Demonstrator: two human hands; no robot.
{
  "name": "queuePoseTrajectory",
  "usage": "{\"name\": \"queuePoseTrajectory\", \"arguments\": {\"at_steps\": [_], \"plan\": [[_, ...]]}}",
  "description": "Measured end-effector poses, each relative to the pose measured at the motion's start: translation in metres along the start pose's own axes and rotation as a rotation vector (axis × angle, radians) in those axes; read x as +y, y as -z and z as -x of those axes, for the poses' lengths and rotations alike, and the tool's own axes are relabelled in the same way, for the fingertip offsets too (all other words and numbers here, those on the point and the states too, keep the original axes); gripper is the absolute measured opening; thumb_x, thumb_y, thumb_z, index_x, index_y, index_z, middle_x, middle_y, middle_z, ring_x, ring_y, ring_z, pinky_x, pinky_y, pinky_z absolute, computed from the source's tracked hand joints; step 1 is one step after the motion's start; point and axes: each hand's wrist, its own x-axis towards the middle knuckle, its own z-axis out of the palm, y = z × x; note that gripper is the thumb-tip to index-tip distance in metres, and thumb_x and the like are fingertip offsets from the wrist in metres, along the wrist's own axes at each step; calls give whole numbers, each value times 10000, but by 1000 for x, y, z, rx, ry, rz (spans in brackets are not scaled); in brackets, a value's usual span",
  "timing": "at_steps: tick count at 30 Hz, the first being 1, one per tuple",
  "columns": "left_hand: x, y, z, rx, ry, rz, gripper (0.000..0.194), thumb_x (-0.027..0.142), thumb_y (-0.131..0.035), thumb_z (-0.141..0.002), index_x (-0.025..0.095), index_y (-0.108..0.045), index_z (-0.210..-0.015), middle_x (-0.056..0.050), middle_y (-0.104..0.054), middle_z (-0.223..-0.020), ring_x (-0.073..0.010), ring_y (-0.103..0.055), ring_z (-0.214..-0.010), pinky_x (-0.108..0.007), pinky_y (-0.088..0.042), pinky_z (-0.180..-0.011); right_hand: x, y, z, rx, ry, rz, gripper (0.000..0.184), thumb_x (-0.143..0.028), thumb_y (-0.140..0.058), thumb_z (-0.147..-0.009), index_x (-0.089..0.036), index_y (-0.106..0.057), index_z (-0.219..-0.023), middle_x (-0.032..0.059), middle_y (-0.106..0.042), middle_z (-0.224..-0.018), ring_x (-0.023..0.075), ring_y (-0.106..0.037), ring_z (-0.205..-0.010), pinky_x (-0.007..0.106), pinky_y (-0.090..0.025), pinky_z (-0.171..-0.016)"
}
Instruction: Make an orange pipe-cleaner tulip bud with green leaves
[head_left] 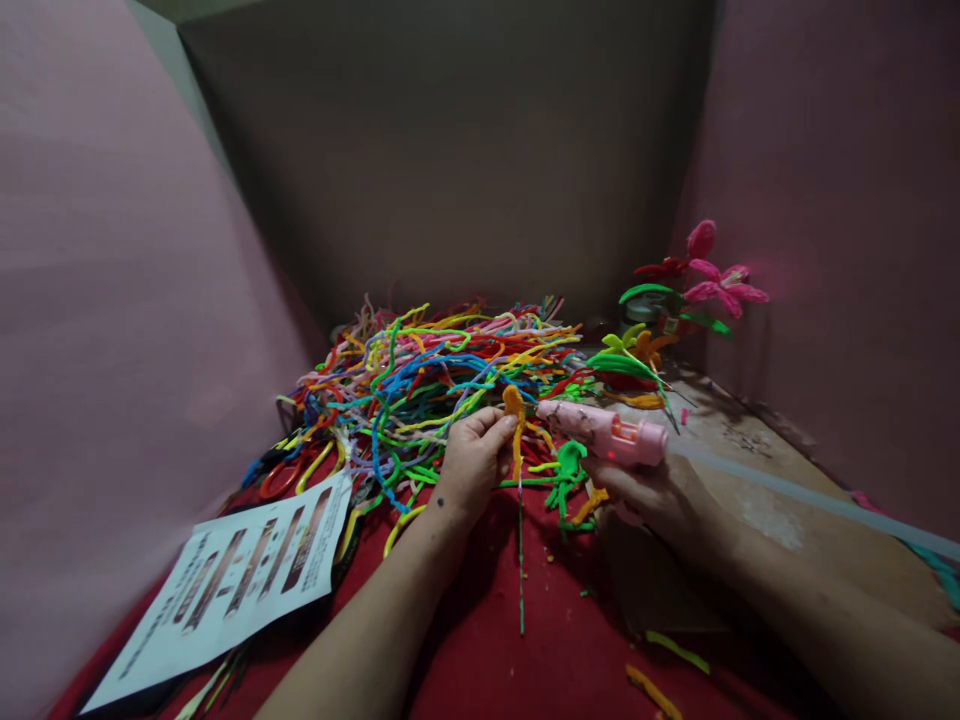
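Left forearm [367, 620] and right forearm [810, 600] come in nearest, over red cloth [480, 650]. Left hand [469, 465]: thumb and fingers pinched narrow on a fuzzy orange piece [513, 403], held upright at center, a thin green stem [521, 570] hanging below it. Right hand [649, 495]: wrapped around a pink glue gun [592, 428], tip pointing left, just beside the orange piece. Trigger finger not clear; cannot tell if it presses.

Main risk, as judged: a burn. Left thumb sits close to the tip; a small slip of either wrist could put hot glue on skin. Fuzz might also scorch or mat if the tip touches it. Stem looks slim and hangs free, so a loose pinch could let it twist and set crooked.

Green curled piece [571, 465] lies below the gun; a drip could stick it to the cloth. Far side, tangled colored stems [450, 365] crowd the work, and loose ends could catch on the tip. Pale strip [802, 495] runs right behind the gun; cannot tell if joined. If so, snagging it could jerk the aim.
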Motion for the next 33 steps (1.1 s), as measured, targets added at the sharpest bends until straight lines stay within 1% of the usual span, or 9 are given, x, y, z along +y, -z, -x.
{"name": "queuePoseTrajectory", "arguments": {"at_steps": [2,4,9,12,16,19,24,29,33], "plan": [[0,0,0,8,-4,5,205,318,-600,-713,156,-500,-637,83,-381,-382,-30,-291,-296,-154,-194,-308,1,0,1,-5,-17,15,367,-208,-549,-776,-244,-605,-1137,30,-697,-897,217,-645,-728,317,-567,-599],[-1,0,-1,16,-13,-3,204,315,-596,-718,155,-500,-636,82,-383,-377,-30,-294,-295,-153,-193,-307,-1,0,1,-36,-30,9,387,-231,-536,-794,-273,-581,-1176,23,-695,-930,224,-649,-770,318,-571,-611],[0,1,0,15,-8,10,203,311,-593,-720,151,-502,-635,79,-393,-376,-29,-303,-292,-149,-186,-303,-8,-2,-1,-93,-7,-40,429,-221,-496,-817,-259,-534,-1242,35,-664,-1075,258,-635,-941,381,-567,-772],[-1,1,0,26,-8,32,209,309,-598,-717,152,-497,-623,78,-394,-374,-23,-300,-292,-143,-182,-306,-7,-2,-3,-97,33,-72,437,-189,-504,-808,-241,-535,-1242,38,-638,-1146,272,-564,-1099,419,-495,-924],[-1,1,-1,39,5,90,216,306,-608,-709,156,-489,-611,86,-385,-378,-14,-296,-288,-136,-184,-314,-5,-3,-4,-137,74,-126,447,-165,-494,-811,-233,-522,-1251,30,-574,-1249,238,-491,-1194,401,-368,-1049],[0,1,-2,46,9,110,211,302,-613,-705,157,-491,-612,89,-385,-391,-13,-302,-287,-138,-187,-312,-4,-3,-4,-156,83,-115,458,-162,-483,-816,-220,-499,-1269,42,-528,-1302,226,-465,-1220,401,-333,-1066],[0,1,-1,51,0,104,215,306,-616,-704,157,-493,-609,84,-392,-395,-15,-304,-292,-140,-190,-313,-3,-3,-3,-162,70,-78,474,-164,-471,-821,-221,-476,-1292,39,-499,-1329,234,-436,-1241,389,-324,-1071],[-1,2,-2,58,-25,90,202,305,-612,-704,157,-503,-619,82,-388,-391,-23,-301,-292,-147,-188,-308,-8,-3,-3,-152,57,-40,457,-164,-484,-813,-208,-513,-1267,39,-539,-1290,245,-478,-1204,356,-372,-1047],[-1,3,-3,67,-35,86,197,306,-606,-709,156,-508,-627,79,-394,-384,-26,-294,-286,-152,-183,-303,-11,-3,-2,-183,27,-62,451,-169,-486,-821,-215,-506,-1269,36,-541,-1287,251,-510,-1173,378,-410,-1020]]}}
